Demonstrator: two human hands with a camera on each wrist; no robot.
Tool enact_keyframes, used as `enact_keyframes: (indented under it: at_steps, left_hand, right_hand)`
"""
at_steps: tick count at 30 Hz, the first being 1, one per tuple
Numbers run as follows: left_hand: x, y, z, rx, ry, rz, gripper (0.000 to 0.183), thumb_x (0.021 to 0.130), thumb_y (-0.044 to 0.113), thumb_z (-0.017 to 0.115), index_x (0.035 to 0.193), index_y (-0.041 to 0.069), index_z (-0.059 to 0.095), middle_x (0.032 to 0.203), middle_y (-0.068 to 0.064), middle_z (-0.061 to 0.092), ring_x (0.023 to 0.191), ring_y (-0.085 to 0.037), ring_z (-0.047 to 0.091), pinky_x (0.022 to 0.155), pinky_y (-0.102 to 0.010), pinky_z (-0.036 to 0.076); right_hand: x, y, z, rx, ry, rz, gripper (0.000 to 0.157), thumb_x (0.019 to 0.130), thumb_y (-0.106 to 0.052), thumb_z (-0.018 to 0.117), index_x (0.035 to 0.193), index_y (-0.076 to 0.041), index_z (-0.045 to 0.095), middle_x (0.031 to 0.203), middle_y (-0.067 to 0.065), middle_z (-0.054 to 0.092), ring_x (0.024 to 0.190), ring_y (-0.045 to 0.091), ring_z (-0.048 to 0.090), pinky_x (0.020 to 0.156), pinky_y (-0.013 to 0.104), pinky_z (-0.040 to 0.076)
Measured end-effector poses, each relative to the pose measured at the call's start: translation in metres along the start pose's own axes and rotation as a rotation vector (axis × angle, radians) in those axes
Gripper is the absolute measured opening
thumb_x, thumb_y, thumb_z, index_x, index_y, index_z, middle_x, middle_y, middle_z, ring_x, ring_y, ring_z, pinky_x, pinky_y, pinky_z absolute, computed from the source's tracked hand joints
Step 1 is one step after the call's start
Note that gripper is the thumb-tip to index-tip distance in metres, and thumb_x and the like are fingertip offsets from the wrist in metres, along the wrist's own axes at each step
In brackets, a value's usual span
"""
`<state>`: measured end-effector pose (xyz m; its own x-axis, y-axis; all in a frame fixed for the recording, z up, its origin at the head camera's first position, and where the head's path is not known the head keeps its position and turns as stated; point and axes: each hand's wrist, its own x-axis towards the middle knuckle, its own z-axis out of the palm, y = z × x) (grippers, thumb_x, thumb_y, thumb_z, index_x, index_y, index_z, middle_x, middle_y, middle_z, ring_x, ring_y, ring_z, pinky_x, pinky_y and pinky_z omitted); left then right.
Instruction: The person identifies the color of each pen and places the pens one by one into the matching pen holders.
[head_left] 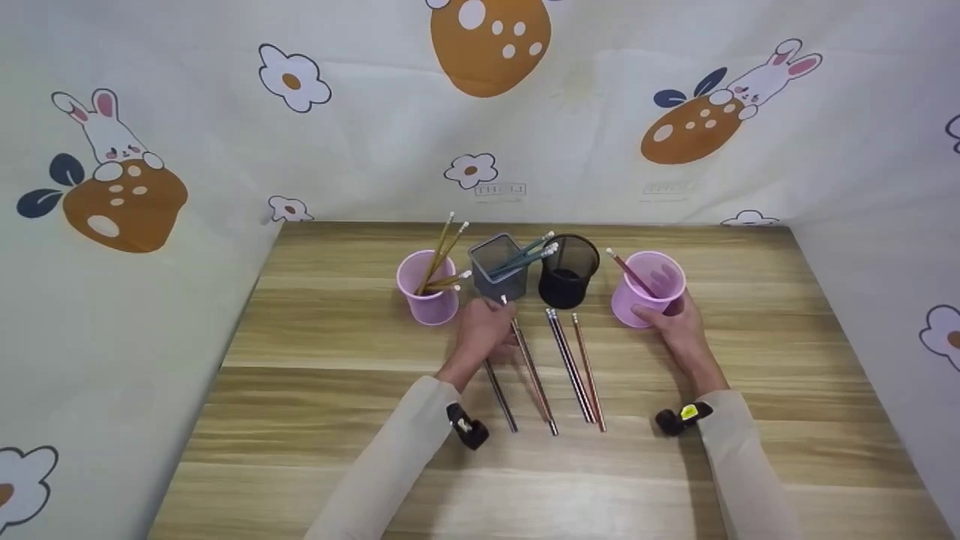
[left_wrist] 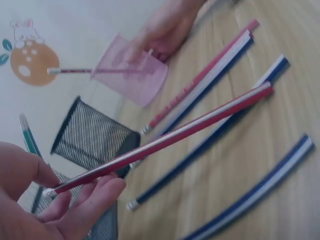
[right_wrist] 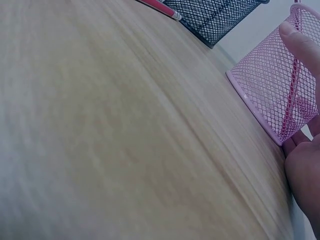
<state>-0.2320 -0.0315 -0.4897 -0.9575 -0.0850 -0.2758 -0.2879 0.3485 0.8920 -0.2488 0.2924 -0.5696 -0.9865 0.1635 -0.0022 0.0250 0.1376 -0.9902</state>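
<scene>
My left hand [head_left: 484, 330] pinches a red-and-white striped pencil [left_wrist: 165, 137] by its eraser end, its other end reaching out over the pencils below. Blue-and-white striped pencils [left_wrist: 260, 187] lie on the table under and beside this hand. To their right are another blue striped pair and a red pencil [head_left: 589, 371]. My right hand [head_left: 681, 330] grips the right-hand pink mesh pen cup [right_wrist: 267, 75], thumb on the near side and fingers behind. One red pencil [head_left: 630, 271] leans inside that cup.
Another pink cup [head_left: 433, 309] with several yellow pencils stands at left. Beside it are a square grey mesh holder [head_left: 499, 286] with several green pencils and a black round mesh cup [head_left: 566, 289]. A printed cloth [head_left: 375, 135] hangs behind the wooden table [head_left: 315, 420].
</scene>
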Motion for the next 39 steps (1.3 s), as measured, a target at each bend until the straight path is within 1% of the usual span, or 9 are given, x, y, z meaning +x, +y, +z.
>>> enact_keyframes:
  at_steps: [3,6,8,12,14,19,25,30,39]
  left_hand:
    - [-0.003,0.011,0.003,-0.009,0.0,0.015,0.013,0.089,0.018,0.064,0.083,0.007,0.059,0.077,-0.006,0.064,0.062,-0.026,0.073,0.057,-0.032,0.062]
    - [-0.004,0.022,0.004,-0.056,-0.024,0.027,0.012,0.087,0.013,0.064,0.091,0.004,0.057,0.085,-0.008,0.063,0.062,-0.025,0.072,0.059,-0.034,0.063]
    - [-0.003,0.028,0.004,-0.031,-0.017,0.072,0.012,0.085,0.013,0.065,0.092,0.005,0.058,0.09,-0.008,0.065,0.066,-0.019,0.071,0.063,-0.029,0.062]
    - [-0.003,0.043,0.003,0.022,0.013,0.171,0.017,0.083,0.015,0.067,0.098,0.008,0.063,0.094,-0.007,0.071,0.081,-0.018,0.07,0.077,-0.029,0.057]
    - [-0.003,0.051,0.003,0.006,0.023,0.214,0.022,0.083,0.014,0.067,0.104,0.008,0.065,0.093,-0.005,0.072,0.084,-0.017,0.069,0.081,-0.028,0.055]
    - [-0.001,0.067,0.003,-0.137,-0.013,0.314,0.04,0.085,0.007,0.065,0.124,0.01,0.059,0.088,-0.003,0.07,0.075,-0.011,0.066,0.07,-0.026,0.057]
    - [-0.002,0.091,0.009,-0.473,-0.128,0.364,0.044,0.087,-0.005,0.06,0.129,0.005,0.051,0.095,-0.011,0.061,0.069,-0.017,0.068,0.064,-0.037,0.064]
    - [-0.001,0.113,0.018,-0.54,-0.051,0.465,0.039,0.085,-0.005,0.061,0.122,0.003,0.052,0.099,-0.012,0.062,0.077,-0.015,0.068,0.066,-0.04,0.064]
    - [0.001,0.129,0.039,-0.596,0.085,0.628,0.029,0.088,-0.006,0.063,0.114,-0.004,0.053,0.102,-0.02,0.064,0.083,-0.016,0.069,0.071,-0.032,0.064]
  right_hand:
    - [0.001,-0.001,-0.001,-0.013,0.0,-0.002,0.091,0.083,-0.002,0.078,0.158,-0.012,0.027,0.155,0.015,0.043,0.143,0.025,0.04,0.12,0.022,0.032]
    - [0.001,-0.001,-0.001,-0.009,-0.005,0.007,0.091,0.083,-0.002,0.078,0.158,-0.012,0.027,0.156,0.015,0.043,0.144,0.025,0.04,0.122,0.026,0.03]
    - [0.003,0.0,-0.001,0.0,-0.012,0.018,0.092,0.083,-0.001,0.078,0.158,-0.012,0.026,0.157,0.015,0.041,0.145,0.026,0.039,0.121,0.025,0.031]
    - [0.004,0.0,0.0,0.007,-0.018,0.033,0.092,0.083,0.0,0.078,0.158,-0.011,0.026,0.158,0.016,0.04,0.146,0.027,0.037,0.121,0.023,0.031]
    - [0.004,0.0,0.0,0.016,-0.018,0.023,0.092,0.083,0.0,0.078,0.158,-0.01,0.026,0.158,0.017,0.04,0.146,0.028,0.037,0.123,0.027,0.03]
    - [0.004,-0.001,0.001,-0.006,0.0,0.004,0.091,0.082,-0.002,0.079,0.157,-0.012,0.029,0.155,0.016,0.043,0.144,0.026,0.039,0.124,0.033,0.029]
    - [-0.002,-0.007,0.002,0.01,-0.002,0.019,0.087,0.083,-0.001,0.078,0.155,-0.008,0.031,0.153,0.018,0.045,0.142,0.025,0.042,0.112,0.013,0.036]
    - [-0.013,-0.027,0.003,-0.01,-0.015,0.034,0.086,0.083,-0.003,0.078,0.155,-0.004,0.03,0.153,0.021,0.044,0.142,0.029,0.041,0.107,0.008,0.037]
    - [0.0,-0.001,-0.001,0.027,-0.004,0.014,0.089,0.083,0.001,0.077,0.157,-0.009,0.029,0.154,0.017,0.044,0.143,0.027,0.041,0.106,0.006,0.037]
